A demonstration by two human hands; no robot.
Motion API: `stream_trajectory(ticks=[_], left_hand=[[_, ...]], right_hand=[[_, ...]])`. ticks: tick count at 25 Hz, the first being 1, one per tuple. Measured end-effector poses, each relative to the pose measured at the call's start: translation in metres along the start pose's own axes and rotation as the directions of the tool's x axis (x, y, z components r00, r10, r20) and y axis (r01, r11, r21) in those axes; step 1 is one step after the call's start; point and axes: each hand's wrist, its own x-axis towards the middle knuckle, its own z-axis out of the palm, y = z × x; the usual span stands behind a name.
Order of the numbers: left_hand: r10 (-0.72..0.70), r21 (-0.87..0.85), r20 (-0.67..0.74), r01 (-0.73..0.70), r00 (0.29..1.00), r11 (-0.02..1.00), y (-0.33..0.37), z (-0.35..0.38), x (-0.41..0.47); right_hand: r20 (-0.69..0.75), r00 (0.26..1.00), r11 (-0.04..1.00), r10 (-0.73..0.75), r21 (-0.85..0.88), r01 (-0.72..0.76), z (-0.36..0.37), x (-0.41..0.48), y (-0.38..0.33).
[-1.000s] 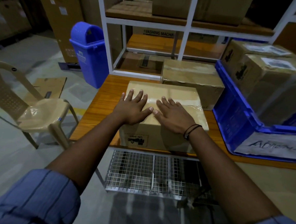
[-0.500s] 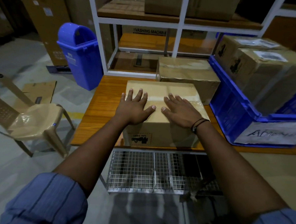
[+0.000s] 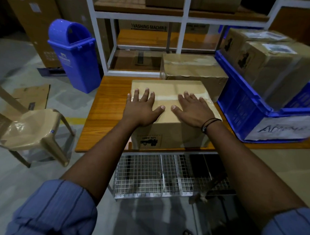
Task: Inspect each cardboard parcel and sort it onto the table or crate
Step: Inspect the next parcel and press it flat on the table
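A taped cardboard parcel [image 3: 170, 89] stands on the wooden table [image 3: 106, 111] at its near edge. My left hand [image 3: 142, 107] lies flat on the parcel's top left, fingers spread. My right hand [image 3: 192, 110] lies flat on the top right, fingers spread, a dark band on the wrist. Neither hand grips anything. Behind it a second parcel [image 3: 194, 71] rests on the table. At the right a blue crate [image 3: 241, 107] holds two tall parcels [image 3: 278, 70].
A blue bin [image 3: 74, 55] stands on the floor left of the table, with a beige plastic chair [image 3: 29, 127] nearer me. A white shelf rack [image 3: 184, 22] with boxes rises behind the table. A wire mesh shelf [image 3: 147, 174] sits under the table's near edge.
My two hands have slid apart on the parcel's top, the left towards its left edge and the right towards its right edge. The parcel has stayed put.
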Motion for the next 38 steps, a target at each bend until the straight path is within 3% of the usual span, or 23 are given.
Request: stream_trajectory(ticks=[5, 10, 13, 15, 17, 19, 21, 24, 26, 29, 31, 32, 36, 38], left_hand=[[0.004, -0.004, -0.004, -0.004, 1.000, 1.000, 0.000, -0.001, 0.000], [0.002, -0.021, -0.024, -0.003, 1.000, 1.000, 0.001, -0.001, -0.001], [-0.015, -0.058, -0.053, 0.012, 0.998, 0.998, 0.003, -0.001, -0.003], [-0.070, -0.173, -0.140, 0.045, 0.988, 0.984, 0.007, -0.002, -0.010], [-0.173, -0.307, -0.351, 0.061, 0.920, 0.950, 0.015, -0.003, -0.023], [-0.263, -0.331, -0.553, 0.081, 0.790, 0.940, 0.026, 0.000, -0.034], [-0.347, -0.375, -0.635, 0.117, 0.690, 0.919, 0.032, 0.009, -0.040], [-0.453, -0.573, -0.588, 0.051, 0.670, 0.818, 0.035, 0.034, -0.054], [-0.415, -0.572, -0.599, -0.003, 0.685, 0.820, 0.035, 0.048, -0.067], [-0.417, -0.606, -0.574, -0.023, 0.705, 0.795, 0.035, 0.043, -0.070], [-0.446, -0.646, -0.553, -0.023, 0.704, 0.763, 0.040, 0.033, -0.073], [-0.447, -0.642, -0.572, -0.037, 0.688, 0.766, 0.044, 0.027, -0.076], [-0.449, -0.600, -0.695, -0.110, 0.562, 0.792, 0.067, -0.016, -0.076], [-0.435, -0.577, -0.710, -0.104, 0.555, 0.810, 0.073, -0.037, -0.064]], right_hand=[[0.017, 0.993, 0.991, -0.114, 0.074, 0.112, -0.009, -0.006, 0.021], [-0.118, 0.993, 0.997, -0.008, 0.073, 0.017, 0.009, -0.006, 0.019], [-0.023, 0.999, 0.997, -0.042, 0.069, 0.044, 0.002, -0.003, 0.033], [0.047, 0.988, 0.985, -0.149, 0.100, 0.144, -0.009, -0.003, 0.048], [0.055, 0.977, 0.972, -0.208, 0.127, 0.200, -0.012, -0.006, 0.060], [-0.099, 0.976, 0.968, -0.193, 0.140, 0.206, -0.003, -0.011, 0.062], [-0.426, 0.899, 0.965, -0.096, 0.180, 0.189, 0.013, -0.021, 0.058], [-0.683, 0.728, 0.941, 0.057, 0.281, 0.191, 0.045, -0.042, 0.058], [-0.701, 0.709, 0.919, 0.081, 0.328, 0.220, 0.064, -0.055, 0.063], [-0.591, 0.792, 0.826, 0.153, 0.516, 0.226, 0.070, -0.067, 0.066], [-0.570, 0.806, 0.788, 0.161, 0.566, 0.243, 0.059, -0.070, 0.069], [-0.600, 0.781, 0.776, 0.175, 0.572, 0.265, 0.050, -0.070, 0.072], [-0.780, 0.568, 0.827, 0.261, 0.485, 0.285, -0.009, -0.060, 0.080], [-0.765, 0.584, 0.856, 0.272, 0.469, 0.216, -0.035, -0.052, 0.079]])
